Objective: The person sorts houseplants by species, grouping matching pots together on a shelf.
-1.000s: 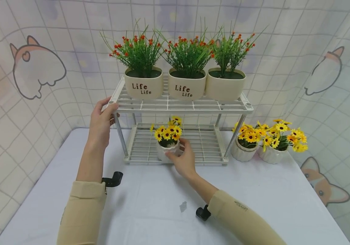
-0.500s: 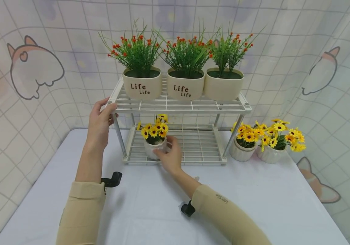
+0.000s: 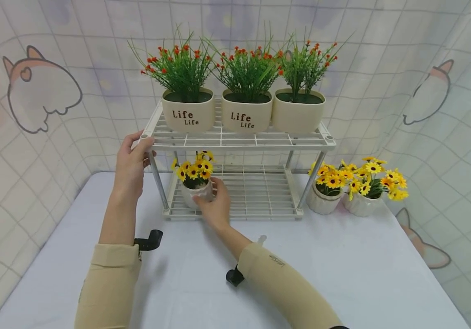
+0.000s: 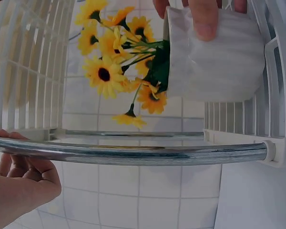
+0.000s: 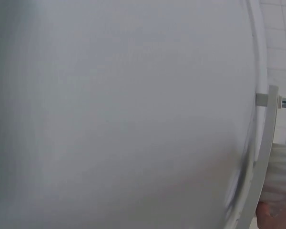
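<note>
A pale gridded backdrop (image 3: 112, 41) printed with cartoon animals rises behind a table (image 3: 342, 274) covered in white. On the table stands a white two-tier wire rack (image 3: 235, 148); take its middle, in the head view, as the clock's centre. At 12 o'clock, three cream planters (image 3: 246, 115) of red-flowered greenery line its upper shelf, two of them lettered "Life".

Near 10 o'clock, the left hand (image 3: 130, 164) has its fingers curled around the upper shelf's front corner. Between 8 and 9 o'clock, the right hand (image 3: 216, 205) grips a white pot (image 3: 194, 195) of yellow flowers, thumb on its near side. The pot is upright, between the shelves and close above or on the lower one; contact is unclear. Around 3 o'clock, just beside the rack, two similar flowerpots (image 3: 323, 202) stand on the table.
</note>
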